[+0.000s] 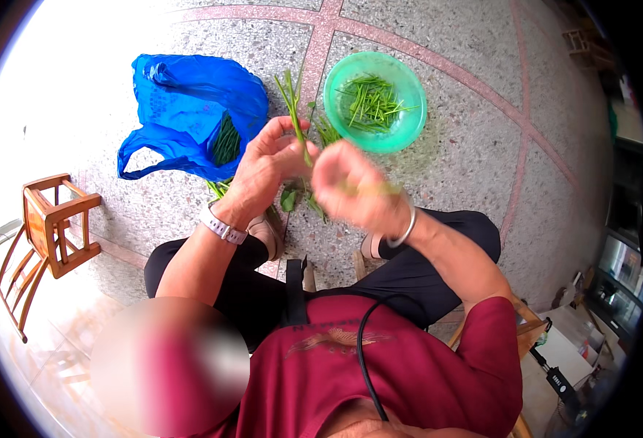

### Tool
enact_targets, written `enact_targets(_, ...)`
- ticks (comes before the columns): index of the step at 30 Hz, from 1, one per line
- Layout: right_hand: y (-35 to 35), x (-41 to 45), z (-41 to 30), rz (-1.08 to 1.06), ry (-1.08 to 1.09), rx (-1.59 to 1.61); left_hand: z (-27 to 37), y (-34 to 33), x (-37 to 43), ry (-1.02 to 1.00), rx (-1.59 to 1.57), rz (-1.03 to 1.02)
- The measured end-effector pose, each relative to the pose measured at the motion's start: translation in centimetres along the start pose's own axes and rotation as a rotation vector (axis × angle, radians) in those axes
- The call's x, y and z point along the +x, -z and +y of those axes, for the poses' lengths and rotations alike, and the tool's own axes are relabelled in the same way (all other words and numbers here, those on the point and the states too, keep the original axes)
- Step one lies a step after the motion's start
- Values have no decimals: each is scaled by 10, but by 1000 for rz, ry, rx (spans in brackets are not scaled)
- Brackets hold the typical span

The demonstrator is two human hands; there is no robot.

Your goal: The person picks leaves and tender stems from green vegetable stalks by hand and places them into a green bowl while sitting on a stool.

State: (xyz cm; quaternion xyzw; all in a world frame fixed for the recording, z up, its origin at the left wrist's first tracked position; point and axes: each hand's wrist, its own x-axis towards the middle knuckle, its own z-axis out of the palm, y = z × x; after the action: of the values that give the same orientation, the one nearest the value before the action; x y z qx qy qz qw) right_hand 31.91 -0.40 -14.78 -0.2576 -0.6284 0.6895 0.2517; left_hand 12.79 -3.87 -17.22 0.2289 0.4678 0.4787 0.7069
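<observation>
My left hand (269, 159), with a pale watch on the wrist, holds a few thin green stalks (292, 104) upright between thumb and fingers. Close beside it on the right, my right hand (357, 189), with a bangle on the wrist, is blurred; something yellowish-green shows at its fingers, and its grip is unclear. Beyond the hands stands a green plastic basin (418, 117) holding cut green stem pieces (373, 104). An open blue plastic bag (190, 90) lies at the left with darker green stalks (227, 142) in it. More greens and loose leaves (288, 200) lie on the floor below and behind my hands.
A small wooden chair (61, 211) is at the left on the speckled stone floor (464, 159). My feet and dark-trousered knees frame the near floor. At the far right are a dark cabinet with glass (622, 263) and a white box (559, 345). A black cable (361, 350) crosses my shirt.
</observation>
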Motion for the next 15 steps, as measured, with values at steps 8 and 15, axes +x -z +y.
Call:
enact_targets(8,35,26,18,235,-188,-133,-17,-21,0,-46,196,-244)
enact_targets(15,24,21,14,258,-215,33,-16,-18,1,43,86,-65)
